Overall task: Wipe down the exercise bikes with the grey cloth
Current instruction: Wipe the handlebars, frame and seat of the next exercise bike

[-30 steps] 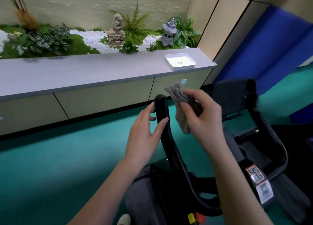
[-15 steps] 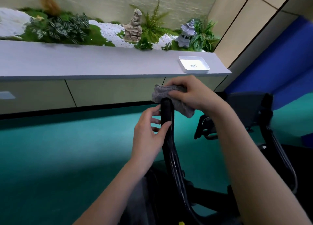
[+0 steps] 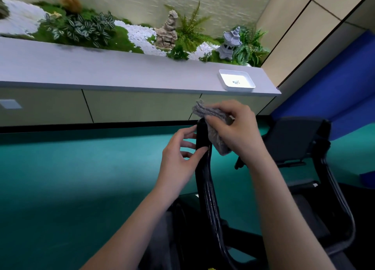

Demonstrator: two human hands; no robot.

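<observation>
A black curved handlebar (image 3: 207, 180) of the exercise bike rises in the middle of the view. My left hand (image 3: 179, 161) holds it just below its top, thumb in front and fingers behind. My right hand (image 3: 236, 130) grips the grey cloth (image 3: 211, 117) and presses it over the bar's top end and right side. The bike's dark frame (image 3: 203, 239) fills the lower middle, partly hidden by my forearms.
A second black bike part with a dark seat back (image 3: 294, 139) stands to the right. Beyond is a long grey counter (image 3: 121, 72) with a white tray (image 3: 236, 80), plants and stone ornaments. Teal floor (image 3: 71, 178) lies left; a blue wall pad (image 3: 334, 82) is at the right.
My right hand brought the cloth from beside the bar onto its top end and now covers the top and right side. The left hand closed round the bar. The view shifted left.
</observation>
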